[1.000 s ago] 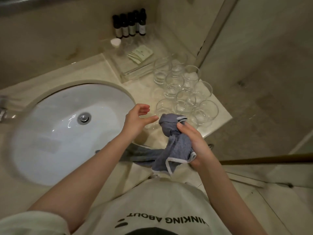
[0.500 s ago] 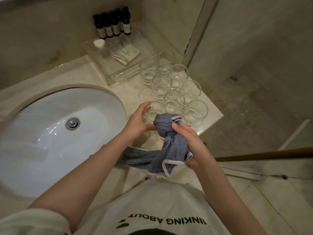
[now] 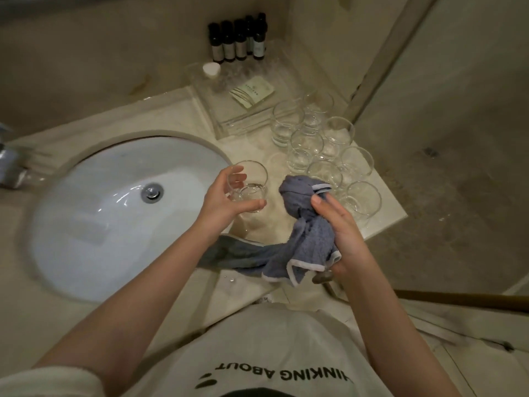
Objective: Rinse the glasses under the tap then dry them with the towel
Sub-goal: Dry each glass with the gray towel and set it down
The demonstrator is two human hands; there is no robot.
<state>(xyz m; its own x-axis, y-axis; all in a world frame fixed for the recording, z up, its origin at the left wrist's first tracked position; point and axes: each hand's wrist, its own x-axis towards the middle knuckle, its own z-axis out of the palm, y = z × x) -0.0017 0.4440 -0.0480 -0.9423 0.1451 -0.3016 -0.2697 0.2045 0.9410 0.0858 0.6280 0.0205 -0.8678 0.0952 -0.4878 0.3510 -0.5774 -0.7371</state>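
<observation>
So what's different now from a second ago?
The left hand, empty and open a second ago, reached to the cluster of glasses, took hold of one glass, and has drawn it away toward the sink. The right hand still grips the bunched grey towel, and the other glasses stand where they were.

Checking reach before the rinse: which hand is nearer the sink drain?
Left. The left hand holds a glass just right of the drain; the right hand grips the towel farther right.

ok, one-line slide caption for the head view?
Left hand holds a glass beside the sink; right hand grips the towel.
</observation>
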